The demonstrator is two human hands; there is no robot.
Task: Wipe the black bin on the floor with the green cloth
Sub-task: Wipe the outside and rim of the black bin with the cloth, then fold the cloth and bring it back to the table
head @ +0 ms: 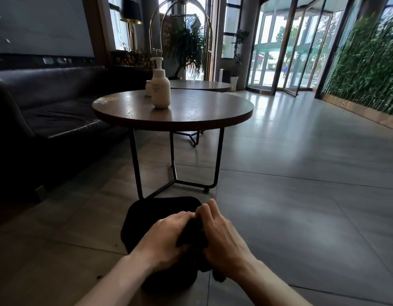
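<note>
Nearest the camera, two bare forearms reach forward over the black bin (147, 215), which stands on the grey tiled floor (301, 217) and serves as the landmark here. Both hands meet above the bin's near side. The left hand (163, 237) has its fingers curled round a dark bunched cloth (194, 236), and the right hand (222, 237) grips the same cloth from the other side, knuckles bent, fingertips pressing into the fabric. The cloth looks nearly black in this dim light, so its green colour cannot be made out; a loose end of it hangs below the right wrist, just beside the bin's near right edge.

Directly behind the bin stands a round wooden counter (191, 115) on thin black metal legs, its foot frame close to the bin's far rim. On that counter sits a cream pump bottle (160, 89), with a smaller white container (148, 88) just behind it. To the left of the bin runs a black leather sofa (47, 102). Farther beyond the bin are a second round counter (202, 85), a brass luggage cart (180, 29), a potted plant (186, 45), a glass revolving door (290, 51), and bamboo (367, 69) along the right wall.
</note>
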